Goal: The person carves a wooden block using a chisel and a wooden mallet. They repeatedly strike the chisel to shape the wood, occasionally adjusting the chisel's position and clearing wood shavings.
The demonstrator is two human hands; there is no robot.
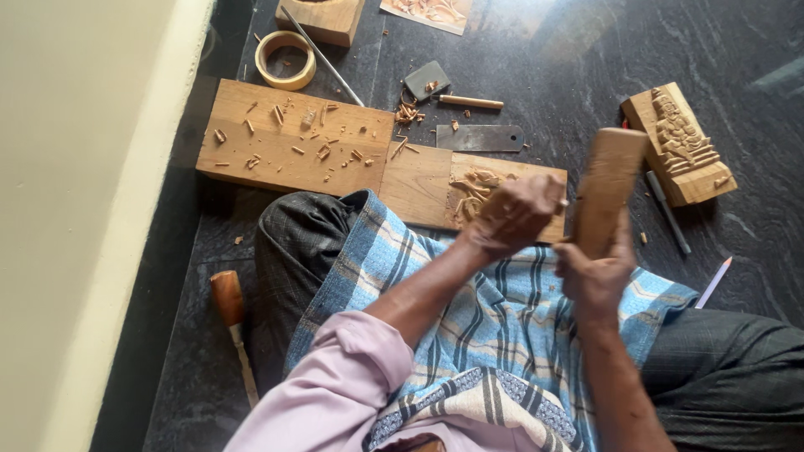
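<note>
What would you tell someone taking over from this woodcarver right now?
Left hand: fisted over the half-carved wooden panel, seemingly on a chisel, mostly hidden.
Right hand: gripping the wooden mallet, raised upright beside the left.
Nearby: a finished relief carving to the right, a spare chisel on the floor at left, a tape roll above.
Done: some carving, chips scattered on the plank.
Left: most of the panel looks uncut.

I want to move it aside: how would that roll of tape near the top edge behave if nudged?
The roll of tape lies flat on the dark floor, so it would probably slide, not roll. It is a hollow ring, likely light. The metal rod beside it might shift too.
</note>
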